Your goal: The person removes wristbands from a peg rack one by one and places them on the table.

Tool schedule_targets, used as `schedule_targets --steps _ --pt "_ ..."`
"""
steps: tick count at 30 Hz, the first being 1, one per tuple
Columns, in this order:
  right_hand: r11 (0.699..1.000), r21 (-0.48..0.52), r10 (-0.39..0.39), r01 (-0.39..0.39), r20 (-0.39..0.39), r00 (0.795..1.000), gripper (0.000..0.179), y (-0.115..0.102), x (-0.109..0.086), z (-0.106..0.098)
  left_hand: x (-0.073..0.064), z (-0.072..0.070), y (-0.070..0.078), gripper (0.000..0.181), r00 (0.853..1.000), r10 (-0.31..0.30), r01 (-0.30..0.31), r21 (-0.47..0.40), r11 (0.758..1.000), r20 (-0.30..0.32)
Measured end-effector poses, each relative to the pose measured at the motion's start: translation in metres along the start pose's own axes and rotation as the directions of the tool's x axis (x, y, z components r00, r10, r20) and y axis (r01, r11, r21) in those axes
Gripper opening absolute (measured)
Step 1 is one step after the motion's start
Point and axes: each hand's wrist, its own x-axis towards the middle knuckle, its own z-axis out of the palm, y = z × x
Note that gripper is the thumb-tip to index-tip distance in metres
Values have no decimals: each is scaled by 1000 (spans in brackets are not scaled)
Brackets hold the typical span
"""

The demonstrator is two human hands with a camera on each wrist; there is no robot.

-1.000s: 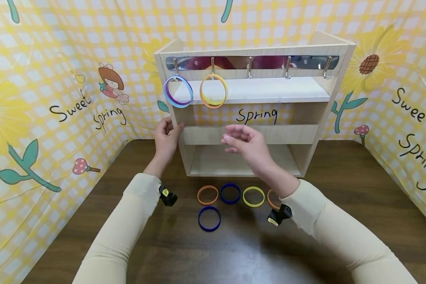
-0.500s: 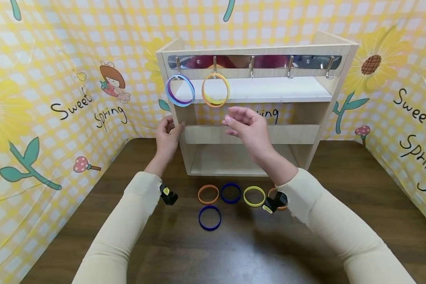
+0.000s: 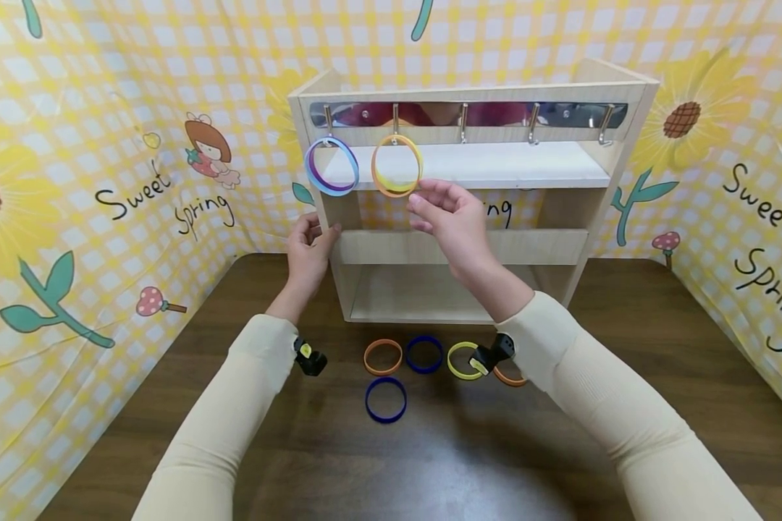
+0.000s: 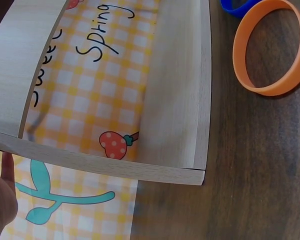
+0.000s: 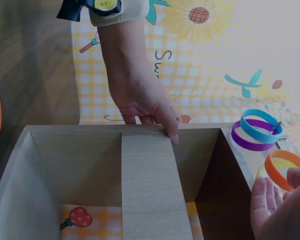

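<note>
My left hand (image 3: 308, 253) grips the left side panel of a pale wooden shelf unit (image 3: 459, 247), thumb on its front edge and fingers behind. On the leftmost hook hang a light blue wristband (image 5: 261, 114) and a purple wristband (image 5: 250, 146). The second hook carries an orange wristband (image 5: 275, 173) together with a yellow wristband (image 5: 260, 169). My right hand (image 3: 459, 224) is raised in front of the unit, its loosely bent fingertips right at the lower right rim of the hanging orange band. The thumb and fingers are apart, with nothing visibly held.
Below the unit, the dark table bears an orange band (image 3: 366, 359), a dark blue band (image 3: 423, 371), a yellow band (image 3: 461, 378), another orange band (image 3: 511, 383) and a nearer dark blue band (image 3: 386, 420). Bare hooks include the middle one (image 3: 463, 123). Checked cloth (image 3: 195, 87) surrounds everything.
My right hand has risen from in front of the lower crossbar to the second hook's bands. The left hand keeps its grip on the unit, and the bands stay where they were.
</note>
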Motion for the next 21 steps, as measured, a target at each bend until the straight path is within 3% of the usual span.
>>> schedule_targets --steps 6,21 --pt "999 -15 46 -46 5 999 27 0 4 1 -4 2 8 25 1000 -3 3 1 1000 -1" --pt "992 95 83 -80 -28 996 14 -6 8 8 -4 2 6 23 1000 19 -19 -2 1000 -8"
